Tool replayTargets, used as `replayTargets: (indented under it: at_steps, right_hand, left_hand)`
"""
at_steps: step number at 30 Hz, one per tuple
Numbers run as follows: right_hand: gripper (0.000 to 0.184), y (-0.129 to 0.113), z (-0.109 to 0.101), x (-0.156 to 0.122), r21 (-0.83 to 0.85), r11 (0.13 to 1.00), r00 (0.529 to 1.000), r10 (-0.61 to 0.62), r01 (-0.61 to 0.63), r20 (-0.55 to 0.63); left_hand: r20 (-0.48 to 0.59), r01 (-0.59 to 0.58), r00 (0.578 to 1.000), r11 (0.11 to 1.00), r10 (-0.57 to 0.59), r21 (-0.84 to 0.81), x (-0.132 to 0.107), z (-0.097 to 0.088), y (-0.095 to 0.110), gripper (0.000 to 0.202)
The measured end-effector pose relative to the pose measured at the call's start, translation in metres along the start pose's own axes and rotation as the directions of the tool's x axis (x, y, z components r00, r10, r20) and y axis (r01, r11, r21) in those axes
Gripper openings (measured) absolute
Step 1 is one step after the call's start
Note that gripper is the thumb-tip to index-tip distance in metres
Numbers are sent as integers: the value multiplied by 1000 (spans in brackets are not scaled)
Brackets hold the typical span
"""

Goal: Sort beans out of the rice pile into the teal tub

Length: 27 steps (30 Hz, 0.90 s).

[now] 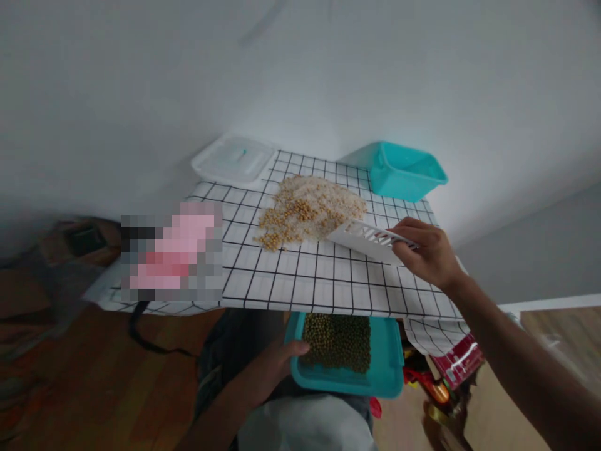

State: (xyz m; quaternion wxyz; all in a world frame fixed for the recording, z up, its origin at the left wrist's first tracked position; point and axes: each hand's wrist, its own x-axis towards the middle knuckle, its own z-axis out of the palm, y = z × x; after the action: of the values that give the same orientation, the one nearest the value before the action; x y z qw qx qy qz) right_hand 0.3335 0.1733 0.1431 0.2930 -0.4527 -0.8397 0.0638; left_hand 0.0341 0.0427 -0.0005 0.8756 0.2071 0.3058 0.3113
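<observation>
My right hand (428, 250) grips a white slotted plastic piece (370, 241) by its right end. Its far end touches the edge of a heap of rice-like pale grains (323, 197) mixed with yellow beans (300, 212) that look like soybeans. Below the table's front edge, my left hand (287, 357) holds the left rim of a teal plastic container (385, 369). Small green beans (342, 341) lie inside it, mostly towards the left. Only the thumb shows clearly; the container hides the other fingers.
A checked white cloth (300, 282) covers the table. At the back stand a translucent lid (235, 160) on the left and a teal bin (399, 181) on the right. A pixelated pink item (176, 250) lies at the left. A red package (460, 362) is below, right.
</observation>
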Motion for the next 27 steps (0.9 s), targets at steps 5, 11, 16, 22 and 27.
replayTargets:
  at_steps: [5, 11, 16, 22, 27]
  right_hand:
    - [19, 15, -4, 31, 86, 996, 1000, 24, -23, -5]
    - [21, 14, -4, 65, 55, 998, 997, 37, -33, -66]
    - [31, -4, 16, 116, 85, 987, 986, -142, 135, 83]
    - [36, -23, 61, 176, 135, 966, 950, -245, 222, 195]
    - [38, -29, 88, 187, 168, 945, 920, -314, 280, 233]
  left_hand:
    - [-33, 4, 999, 998, -6, -65, -5, -5, -8, 40]
    - [-86, 13, 996, 998, -17, -53, -24, -10, 4, 48]
    - [-201, -45, 979, 998, 37, -38, -49, -27, 7, 51]
    - [-293, -31, 955, 999, 33, 13, -78, -50, 16, 69]
    - [-286, -17, 958, 1000, 17, 4, -90, -50, 22, 71]
